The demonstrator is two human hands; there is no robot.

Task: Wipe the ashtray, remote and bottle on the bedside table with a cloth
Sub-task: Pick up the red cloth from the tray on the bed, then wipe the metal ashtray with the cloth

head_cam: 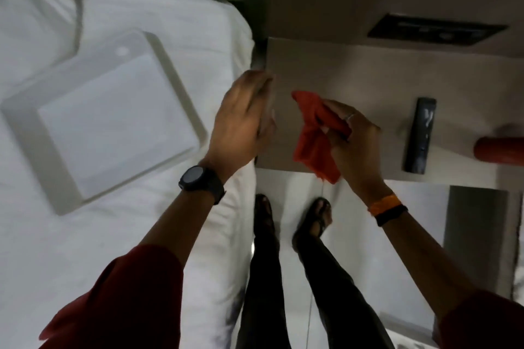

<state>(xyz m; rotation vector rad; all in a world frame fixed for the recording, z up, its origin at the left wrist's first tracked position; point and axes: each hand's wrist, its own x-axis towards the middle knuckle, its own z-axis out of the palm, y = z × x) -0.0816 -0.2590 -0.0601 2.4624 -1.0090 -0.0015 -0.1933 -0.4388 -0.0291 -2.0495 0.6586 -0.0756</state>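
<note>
My right hand is shut on a crumpled orange-red cloth, held just above the front left part of the beige bedside table. My left hand is motion-blurred at the table's left edge, fingers pointing forward. A pale, glassy blur lies at its fingertips, and I cannot tell whether it holds anything. A black remote lies flat on the table to the right of the cloth. A red bottle shows partly at the right edge of the frame. No ashtray is clearly visible.
A white rectangular tray rests on the white bed to the left of the table. A dark switch panel sits on the wall behind the table. My legs and sandalled feet stand on the pale floor between bed and table.
</note>
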